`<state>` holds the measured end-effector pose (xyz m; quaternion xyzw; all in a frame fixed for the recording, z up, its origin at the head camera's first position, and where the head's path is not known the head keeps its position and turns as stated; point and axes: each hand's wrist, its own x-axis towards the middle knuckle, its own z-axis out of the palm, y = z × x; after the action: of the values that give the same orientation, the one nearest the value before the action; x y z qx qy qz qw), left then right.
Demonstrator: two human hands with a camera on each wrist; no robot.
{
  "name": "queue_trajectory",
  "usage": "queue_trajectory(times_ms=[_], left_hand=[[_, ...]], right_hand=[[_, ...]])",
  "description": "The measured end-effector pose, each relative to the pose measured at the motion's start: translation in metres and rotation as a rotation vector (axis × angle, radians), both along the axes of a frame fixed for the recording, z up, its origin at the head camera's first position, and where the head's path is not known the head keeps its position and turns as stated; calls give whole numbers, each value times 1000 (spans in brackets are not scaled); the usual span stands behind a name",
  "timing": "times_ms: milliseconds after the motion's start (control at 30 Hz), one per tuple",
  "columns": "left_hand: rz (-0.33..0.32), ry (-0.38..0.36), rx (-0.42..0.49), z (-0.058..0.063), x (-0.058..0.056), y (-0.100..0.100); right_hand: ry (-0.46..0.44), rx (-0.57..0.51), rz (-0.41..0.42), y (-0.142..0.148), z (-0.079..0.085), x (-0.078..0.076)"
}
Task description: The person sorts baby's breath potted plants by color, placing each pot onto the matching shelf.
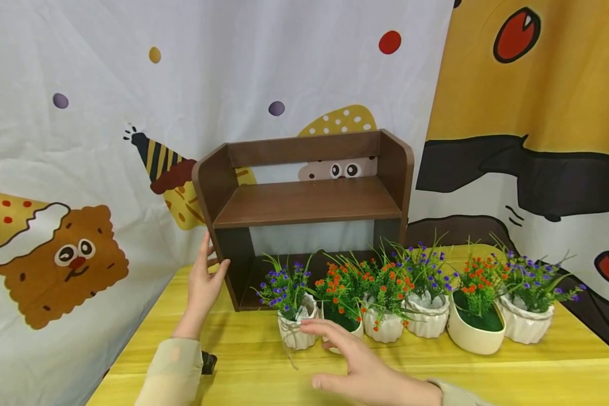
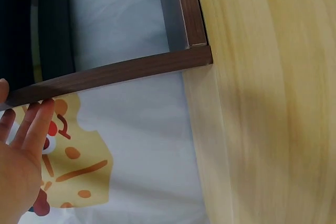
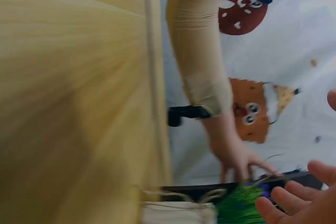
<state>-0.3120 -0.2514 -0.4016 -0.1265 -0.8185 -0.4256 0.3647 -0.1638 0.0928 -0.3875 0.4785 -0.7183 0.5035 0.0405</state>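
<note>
A brown two-tier wooden shelf (image 1: 309, 200) stands on the table. My left hand (image 1: 203, 290) is at its left side panel, fingers extended; in the left wrist view, the fingertips (image 2: 44, 111) touch the panel's edge. My right hand (image 1: 365, 369) hangs in front of the shelf, fingers spread and slightly bent, holding nothing. Behind it stands a white ribbed pot of purple flowers (image 1: 289, 332). It partly hides a white oval pot of orange flowers (image 1: 340, 287). In the right wrist view, the fingers (image 3: 286, 200) are apart from the flower pot.
To the right, the row continues with a ribbed pot of orange flowers (image 1: 384, 324), one of purple flowers (image 1: 426, 316), an oval pot of orange flowers (image 1: 477, 335) and another purple-flowered pot (image 1: 528, 321). A printed cloth (image 1: 304, 56) hangs behind the yellow wood-grain table (image 1: 243, 372).
</note>
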Motion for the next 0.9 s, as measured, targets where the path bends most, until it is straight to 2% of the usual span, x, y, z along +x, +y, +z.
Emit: queue_trajectory(times_ms=[100,167,333,467,633,900], left_hand=[[4,15,-8,-1,-3,0],[13,21,-12,-1,-4,0],[31,43,-11,-2,-4,1],[47,69,-10,-5,-3,3],[72,76,-5,-7,2,5],[75,69,2,-7,2,6]], right_hand=[[-78,-14,-62,-3,-12,-6],[-182,-23,-87,-4,-17,-9],[-424,-67,-104,-10,-25,-17],[-555,-93,-117,-16,-31,-21],[-604,-95,-145,-22,-36,-24],[-561,-40,-212,-31,-40,-31]])
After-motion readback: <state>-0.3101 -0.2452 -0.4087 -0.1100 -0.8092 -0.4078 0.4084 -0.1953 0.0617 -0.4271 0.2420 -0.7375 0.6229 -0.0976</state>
